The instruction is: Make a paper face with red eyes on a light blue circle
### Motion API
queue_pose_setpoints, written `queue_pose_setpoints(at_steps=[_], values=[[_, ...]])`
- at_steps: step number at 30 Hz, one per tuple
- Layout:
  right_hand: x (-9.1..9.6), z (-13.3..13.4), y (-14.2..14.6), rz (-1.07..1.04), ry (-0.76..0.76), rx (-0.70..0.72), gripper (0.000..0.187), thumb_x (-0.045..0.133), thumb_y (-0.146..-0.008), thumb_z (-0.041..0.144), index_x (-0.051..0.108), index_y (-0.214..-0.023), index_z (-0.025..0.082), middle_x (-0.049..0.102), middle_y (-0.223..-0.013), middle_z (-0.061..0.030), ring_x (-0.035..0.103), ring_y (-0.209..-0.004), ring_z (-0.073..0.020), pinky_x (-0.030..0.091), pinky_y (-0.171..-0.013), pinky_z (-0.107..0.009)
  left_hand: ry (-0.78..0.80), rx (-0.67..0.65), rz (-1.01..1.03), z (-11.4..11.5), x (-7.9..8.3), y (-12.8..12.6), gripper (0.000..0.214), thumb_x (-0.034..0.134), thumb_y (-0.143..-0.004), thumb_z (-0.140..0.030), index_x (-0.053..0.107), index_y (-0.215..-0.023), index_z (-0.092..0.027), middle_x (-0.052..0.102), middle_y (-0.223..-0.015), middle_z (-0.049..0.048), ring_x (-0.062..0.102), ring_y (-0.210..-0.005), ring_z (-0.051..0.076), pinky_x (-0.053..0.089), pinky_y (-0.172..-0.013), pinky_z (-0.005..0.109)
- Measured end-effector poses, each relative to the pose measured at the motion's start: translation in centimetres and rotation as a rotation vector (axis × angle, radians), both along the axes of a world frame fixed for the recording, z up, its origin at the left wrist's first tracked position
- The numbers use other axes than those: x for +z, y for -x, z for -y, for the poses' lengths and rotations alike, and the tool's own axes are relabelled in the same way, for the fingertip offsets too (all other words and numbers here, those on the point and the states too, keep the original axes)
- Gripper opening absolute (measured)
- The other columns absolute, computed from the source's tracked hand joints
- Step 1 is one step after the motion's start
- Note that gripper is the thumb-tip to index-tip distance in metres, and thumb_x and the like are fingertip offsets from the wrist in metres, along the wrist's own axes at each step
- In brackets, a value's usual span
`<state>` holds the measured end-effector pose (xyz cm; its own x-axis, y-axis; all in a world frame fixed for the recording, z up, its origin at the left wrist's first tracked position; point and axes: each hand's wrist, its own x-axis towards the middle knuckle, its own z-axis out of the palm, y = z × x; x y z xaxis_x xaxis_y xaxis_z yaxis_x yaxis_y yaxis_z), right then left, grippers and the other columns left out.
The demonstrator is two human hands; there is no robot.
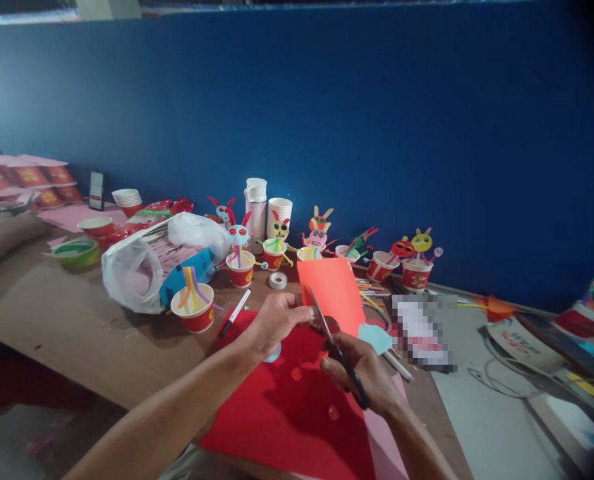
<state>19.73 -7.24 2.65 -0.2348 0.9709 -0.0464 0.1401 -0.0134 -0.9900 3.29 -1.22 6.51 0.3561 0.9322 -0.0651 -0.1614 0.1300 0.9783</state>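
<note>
My left hand (275,323) pinches the lower left edge of a sheet of orange paper (334,290), which stands tilted above the table. In my right hand (364,367) is a pair of scissors (345,360), fingers wrapped round the black handles. The blades point up and to the left, across the paper's edge near my left fingertips. Whether they are apart or closed I cannot tell. Beneath both hands lies a large red sheet (271,423), with small orange round pieces (297,375) and a light blue piece (273,353) on it.
Paper cups with animal-faced figures (239,267) line the back by a blue wall (297,120). Left are a marker (235,312), a plastic bag (131,277) and green tape (77,253). Another person's hand (14,227) is at far left. Cables (497,377) lie right.
</note>
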Motion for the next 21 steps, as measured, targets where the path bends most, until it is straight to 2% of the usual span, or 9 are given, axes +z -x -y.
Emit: queue_pose_setpoints(at_steps=[4, 11, 13, 15, 18, 21], values=[[-0.1, 0.0, -0.1, 0.0, -0.005, 0.016, 0.033, 0.064, -0.071, 0.045, 0.049, -0.082, 0.018, 0.044, -0.054, 0.0067, 0.039, -0.045, -0.007, 0.031, -0.044, -0.021, 0.003, -0.007, 0.008, 0.0, 0.2, -0.1, 0.021, 0.065, -0.063, -0.024, 0.065, -0.076, -0.007, 0.067, -0.073, 0.0086, 0.062, -0.07, 0.018, 0.045, -0.071, 0.03], [-0.3, 0.1, -0.5, -0.074, -0.033, 0.174, 0.037, 0.063, -0.071, 0.049, 0.045, -0.085, 0.019, 0.049, -0.061, 0.0038, 0.046, -0.051, -0.0096, 0.037, -0.048, -0.022, -0.026, -0.023, -0.05, -0.6, 1.0, 0.4, 0.021, 0.065, -0.063, -0.025, 0.066, -0.074, -0.008, 0.066, -0.066, 0.0064, 0.061, -0.068, 0.018, 0.045, -0.069, 0.029], [0.3, 0.4, -1.0, -0.062, -0.007, 0.24, 0.035, 0.062, -0.072, 0.048, 0.046, -0.087, 0.02, 0.051, -0.064, 0.0029, 0.049, -0.053, -0.011, 0.04, -0.049, -0.023, -0.055, -0.019, -0.09, -1.3, 1.6, 1.0, 0.019, 0.065, -0.063, -0.027, 0.064, -0.071, -0.01, 0.063, -0.062, 0.0038, 0.059, -0.062, 0.016, 0.044, -0.063, 0.026], [1.2, 0.7, -1.9, 0.003, 0.036, 0.32, 0.03, 0.062, -0.073, 0.044, 0.048, -0.086, 0.021, 0.052, -0.064, 0.0025, 0.051, -0.055, -0.0122, 0.041, -0.051, -0.023, -0.127, 0.056, -0.19, -2.3, 2.2, 1.8, 0.018, 0.066, -0.063, -0.028, 0.061, -0.063, -0.011, 0.059, -0.056, 0.0011, 0.054, -0.053, 0.012, 0.039, -0.054, 0.022], [2.7, 1.0, -3.4, 0.176, 0.033, 0.388, 0.023, 0.069, -0.067, 0.035, 0.053, -0.075, 0.02, 0.056, -0.064, 0.0009, 0.052, -0.06, -0.0138, 0.041, -0.055, -0.023, -0.208, 0.136, -0.339, -3.6, 2.8, 2.9, 0.019, 0.064, -0.064, -0.027, 0.057, -0.056, -0.011, 0.054, -0.05, -0.0006, 0.047, -0.046, 0.008, 0.031, -0.046, 0.02], [3.0, 0.8, -4.1, 0.12, -0.062, 0.254, 0.021, 0.069, -0.066, 0.031, 0.056, -0.077, 0.019, 0.057, -0.068, -0.0005, 0.051, -0.061, -0.0141, 0.04, -0.057, -0.024, -0.182, 0.11, -0.356, -4.1, 2.8, 3.4, 0.017, 0.063, -0.063, -0.026, 0.058, -0.056, -0.012, 0.054, -0.05, -0.0002, 0.047, -0.046, 0.009, 0.032, -0.046, 0.02]])
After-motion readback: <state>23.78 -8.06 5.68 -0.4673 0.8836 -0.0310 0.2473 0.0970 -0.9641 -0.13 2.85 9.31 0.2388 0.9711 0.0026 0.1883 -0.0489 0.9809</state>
